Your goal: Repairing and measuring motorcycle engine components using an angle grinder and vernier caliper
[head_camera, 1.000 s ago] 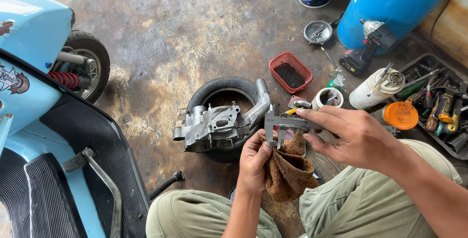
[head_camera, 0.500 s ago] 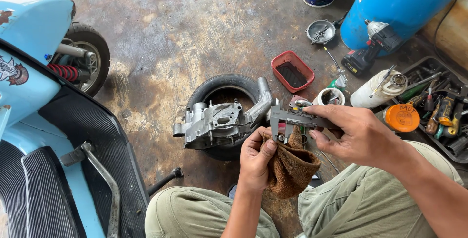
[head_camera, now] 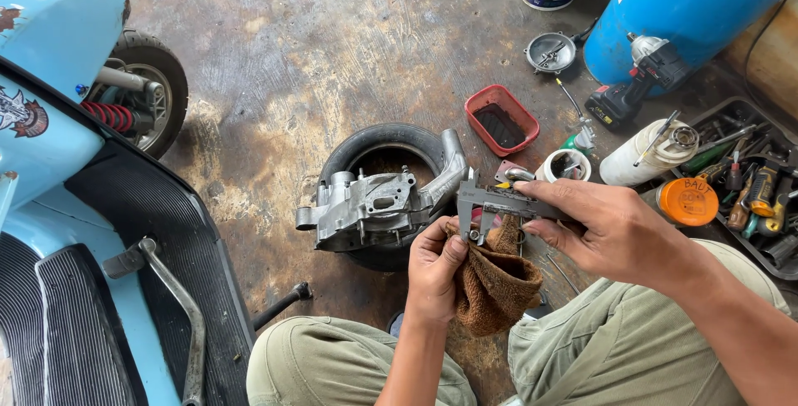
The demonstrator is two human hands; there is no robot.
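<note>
A metal caliper (head_camera: pixel 499 201) was held level in the right hand (head_camera: pixel 619 236), the fingers closed around its beam. Its jaws pointed downward at the left end, where they met a small part pinched in the left hand (head_camera: pixel 432 269); the part itself was too small to be made out. A brown rag (head_camera: pixel 495 281) was also gripped in the left hand and hung down between the knees.

Just beyond the hands, a grey engine casing (head_camera: pixel 366 211) was seen resting on a small black tyre (head_camera: pixel 391 144) laid flat on the stained concrete floor (head_camera: pixel 291 65). A red tray (head_camera: pixel 500 118) was placed behind the tyre, and a cordless drill (head_camera: pixel 636 82) lay near a blue barrel (head_camera: pixel 682 7). A light blue scooter (head_camera: pixel 58 123) stood at the left.
</note>
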